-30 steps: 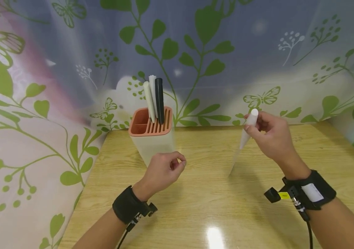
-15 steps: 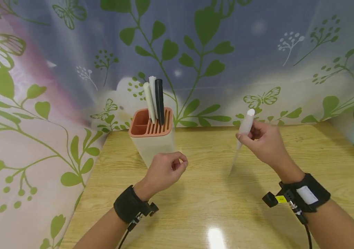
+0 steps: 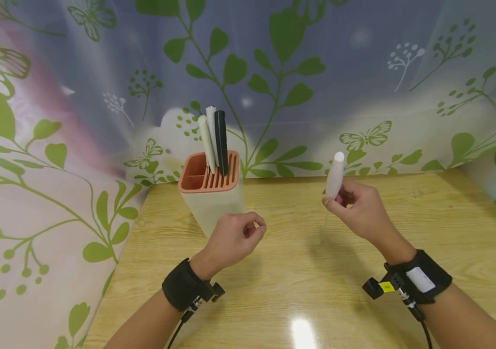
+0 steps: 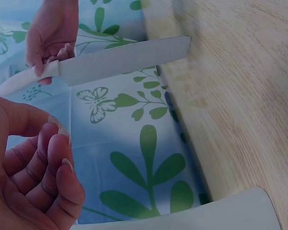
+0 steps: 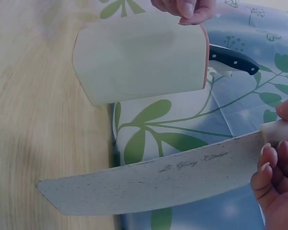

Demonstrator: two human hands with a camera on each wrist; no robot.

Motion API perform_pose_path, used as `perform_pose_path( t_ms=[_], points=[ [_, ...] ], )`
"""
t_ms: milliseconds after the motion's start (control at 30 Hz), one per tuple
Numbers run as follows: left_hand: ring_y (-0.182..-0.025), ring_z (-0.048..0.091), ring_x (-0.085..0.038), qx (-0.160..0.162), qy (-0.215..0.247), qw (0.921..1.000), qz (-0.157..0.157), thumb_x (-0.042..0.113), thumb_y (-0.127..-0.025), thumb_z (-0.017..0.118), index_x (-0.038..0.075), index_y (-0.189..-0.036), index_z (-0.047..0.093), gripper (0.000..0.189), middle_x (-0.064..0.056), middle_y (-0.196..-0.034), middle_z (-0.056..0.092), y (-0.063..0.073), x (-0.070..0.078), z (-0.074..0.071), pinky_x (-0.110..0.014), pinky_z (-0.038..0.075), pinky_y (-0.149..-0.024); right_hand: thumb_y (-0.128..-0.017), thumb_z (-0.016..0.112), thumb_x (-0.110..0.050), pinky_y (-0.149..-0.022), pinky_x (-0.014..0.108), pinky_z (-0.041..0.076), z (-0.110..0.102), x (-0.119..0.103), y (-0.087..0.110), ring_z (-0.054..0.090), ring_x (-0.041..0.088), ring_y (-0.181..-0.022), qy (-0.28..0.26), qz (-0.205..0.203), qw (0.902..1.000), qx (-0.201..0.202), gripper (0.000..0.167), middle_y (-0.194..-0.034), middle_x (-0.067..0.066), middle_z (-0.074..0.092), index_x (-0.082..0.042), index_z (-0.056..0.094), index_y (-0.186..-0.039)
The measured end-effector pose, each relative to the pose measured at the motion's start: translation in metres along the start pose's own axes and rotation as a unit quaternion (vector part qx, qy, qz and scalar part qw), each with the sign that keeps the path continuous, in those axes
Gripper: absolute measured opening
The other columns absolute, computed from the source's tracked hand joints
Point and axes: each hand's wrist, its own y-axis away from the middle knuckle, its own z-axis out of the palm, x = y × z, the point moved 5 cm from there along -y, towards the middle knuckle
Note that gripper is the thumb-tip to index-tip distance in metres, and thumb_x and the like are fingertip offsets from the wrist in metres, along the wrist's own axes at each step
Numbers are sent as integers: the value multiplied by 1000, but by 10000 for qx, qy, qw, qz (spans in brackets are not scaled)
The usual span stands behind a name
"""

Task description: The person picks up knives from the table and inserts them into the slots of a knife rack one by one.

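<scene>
My right hand holds a kitchen knife by its white handle, the blade pointing down toward the table. In the right wrist view the broad, speckled blade bears faint lettering. Whether its tip touches the tabletop, I cannot tell. My left hand hovers in front of the knife block, fingers loosely curled around nothing. This block is cream with an orange slotted top. A black-handled knife, a cream-handled knife and a silvery-white-handled knife stand in its slots, their blades hidden.
Two open compartments take up the left part of the block's top. A wooden table lies beneath both hands. Patterned cloth hangs behind it and along the left side. Both wrists wear black camera straps with cables.
My right hand has shifted left and slightly down with the knife, whose handle now stands more upright and blade more edge-on. My left hand has barely moved.
</scene>
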Motion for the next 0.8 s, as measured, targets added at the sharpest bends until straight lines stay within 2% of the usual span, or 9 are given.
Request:
perform_pose_path(
  t_ms=[300,467,633,800],
  points=[
    [-52,46,0,-2,-12,10000,57,12,-93,62,11,-90,74,13,13,-59,52,-3,2,-1,-20,45,-51,-91,72,-11,-52,23,41,7,3,0,51,14,-66,-141,-261,9994,153,8,-79,2,59,-4,70,-93],
    [-51,46,0,-11,19,9999,113,13,-94,60,13,-91,73,13,13,-60,52,-5,4,-2,-20,44,-51,-91,72,-10,-50,25,39,6,3,0,49,13,-64,-172,-451,9986,210,6,-78,1,58,-5,69,-91],
    [-51,46,-1,26,197,9998,102,14,-95,60,13,-93,73,13,12,-61,53,-11,8,-6,-21,45,-51,-91,72,-13,-49,25,39,6,-2,-1,48,12,-62,-218,-581,9978,216,10,-76,0,57,-4,69,-90],
    [-52,46,-3,151,411,9990,130,14,-95,61,12,-96,73,12,10,-63,54,-16,13,-11,-23,45,-52,-90,73,-11,-47,25,37,5,-13,-3,47,12,-61,-257,-738,9967,228,6,-75,-2,57,-7,69,-87]
  ],
)
